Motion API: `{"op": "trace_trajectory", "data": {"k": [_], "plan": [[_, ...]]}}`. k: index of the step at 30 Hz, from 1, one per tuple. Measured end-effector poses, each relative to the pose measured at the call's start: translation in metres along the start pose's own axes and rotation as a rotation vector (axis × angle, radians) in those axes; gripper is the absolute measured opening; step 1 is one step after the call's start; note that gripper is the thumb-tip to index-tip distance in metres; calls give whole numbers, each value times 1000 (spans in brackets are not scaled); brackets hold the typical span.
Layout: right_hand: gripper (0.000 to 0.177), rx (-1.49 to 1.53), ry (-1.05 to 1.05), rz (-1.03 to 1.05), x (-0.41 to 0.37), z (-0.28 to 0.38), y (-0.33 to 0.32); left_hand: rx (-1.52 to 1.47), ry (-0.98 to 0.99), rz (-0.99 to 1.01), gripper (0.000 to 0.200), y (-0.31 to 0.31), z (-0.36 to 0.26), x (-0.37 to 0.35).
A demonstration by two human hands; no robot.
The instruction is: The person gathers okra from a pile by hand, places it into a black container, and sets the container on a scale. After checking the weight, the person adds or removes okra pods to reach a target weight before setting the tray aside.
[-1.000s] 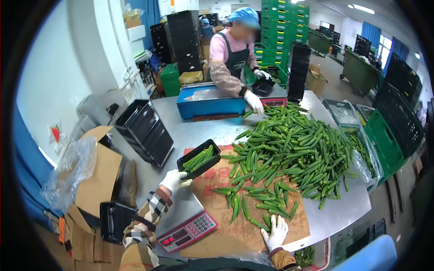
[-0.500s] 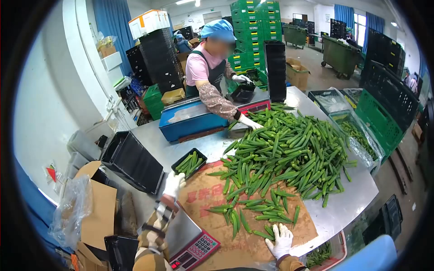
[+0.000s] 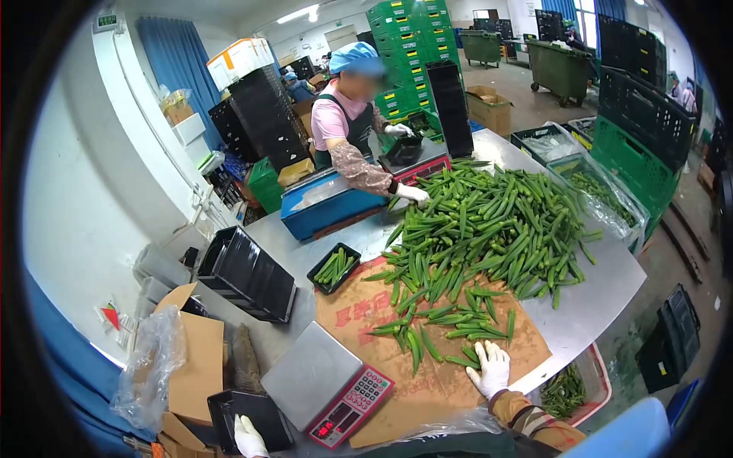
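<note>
My left hand (image 3: 249, 438), in a white glove, is low in the view at a black plastic tray (image 3: 269, 418), its visible fingers pressed against the tray's inside; the tray's underside is hidden. My right hand (image 3: 492, 369), also gloved, rests on the brown cardboard sheet (image 3: 427, 397) with fingers spread, touching the near end of some loose okra (image 3: 463, 360). Beyond them lies a large heap of okra (image 3: 489, 229). A black tray of okra (image 3: 334, 268) stands to the left of the sheet. Between my hands is a digital scale (image 3: 314, 374) with a bare plate and lit red digits.
Across the metal table, a co-worker's gloved hand (image 3: 412, 194) touches the heap beside a second scale (image 3: 427, 169). Stacked black trays (image 3: 248, 275) and an open cardboard box (image 3: 200, 359) are on the left. Lined crates (image 3: 599, 198) stand right; a bin of okra (image 3: 563, 393) sits below the edge.
My left hand has moved from beside the okra-filled tray down to the black tray near me, uncovering the scale's plate. My right hand stays by the loose okra. The view has shifted slightly.
</note>
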State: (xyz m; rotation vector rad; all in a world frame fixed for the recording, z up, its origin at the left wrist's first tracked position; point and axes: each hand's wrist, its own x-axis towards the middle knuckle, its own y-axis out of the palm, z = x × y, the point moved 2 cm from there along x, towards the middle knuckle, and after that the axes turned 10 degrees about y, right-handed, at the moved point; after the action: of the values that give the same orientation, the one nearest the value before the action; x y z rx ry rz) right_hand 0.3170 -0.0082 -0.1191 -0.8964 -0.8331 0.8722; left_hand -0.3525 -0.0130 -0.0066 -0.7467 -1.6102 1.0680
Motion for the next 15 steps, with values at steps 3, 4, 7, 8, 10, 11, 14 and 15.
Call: {"op": "trace_trajectory", "data": {"k": [3,4,7,8,10,11,14,15], "plan": [[78,-2,-1,14,0,1,-3,-228,-154,72,45,9,18,-7],[78,0,-3,16,0,-1,-2,-377,-222,-18,35,-8,-1,3],[78,17,-11,26,-1,-3,0,-588,-304,-45,25,-18,1,17],[78,21,-15,19,-1,-4,0,-688,-291,-68,24,-12,14,19],[77,31,-21,9,-2,-5,2,-927,-422,-234,21,-10,24,19],[77,38,-26,10,-3,-5,1,-1071,-498,-381,21,-26,7,23],[79,52,-26,36,-1,-7,2,-771,-334,-664,30,-72,-21,27],[79,61,-28,12,0,-6,2,-624,-189,-637,27,-93,-58,31]]}}
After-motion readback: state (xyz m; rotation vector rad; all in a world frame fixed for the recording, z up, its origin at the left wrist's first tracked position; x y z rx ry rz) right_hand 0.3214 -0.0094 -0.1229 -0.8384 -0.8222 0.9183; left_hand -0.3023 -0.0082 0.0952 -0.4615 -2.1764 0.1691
